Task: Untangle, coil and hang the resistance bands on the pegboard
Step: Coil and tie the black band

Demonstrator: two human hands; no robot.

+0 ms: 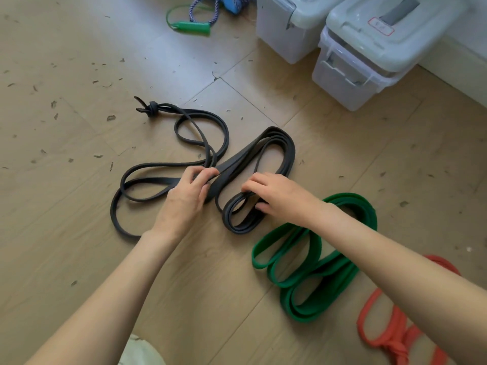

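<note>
Head view, looking down at a wood-patterned floor (79, 233). We see the black resistance band (279, 143) lying in loose, overlapping loops across the middle of the floor, with a knot (152, 106) at its far left end. The left hand (187, 196) grips a flat stretch of this band near the centre of the tangle, its fingers (208, 175) curled over the strap and clamped on it. The right hand (279, 196) rests on a small stacked coil of the same band just beside the left hand; its fingers (250, 187) are bent, with the tips pressing on the coil's upper edge and the thumb at its near side.

The green resistance band (316, 291) lies folded in wide loops on the floor near the right forearm, partly hidden beneath it. The orange-red resistance band (379, 335) lies at the lower right, knotted near the frame edge.

At the top right, two translucent lidded storage boxes (369, 56) stand side by side. At the top centre we note a green handle (193, 27) with a green cord, touching a blue-and-white braided rope (193, 9).
</note>
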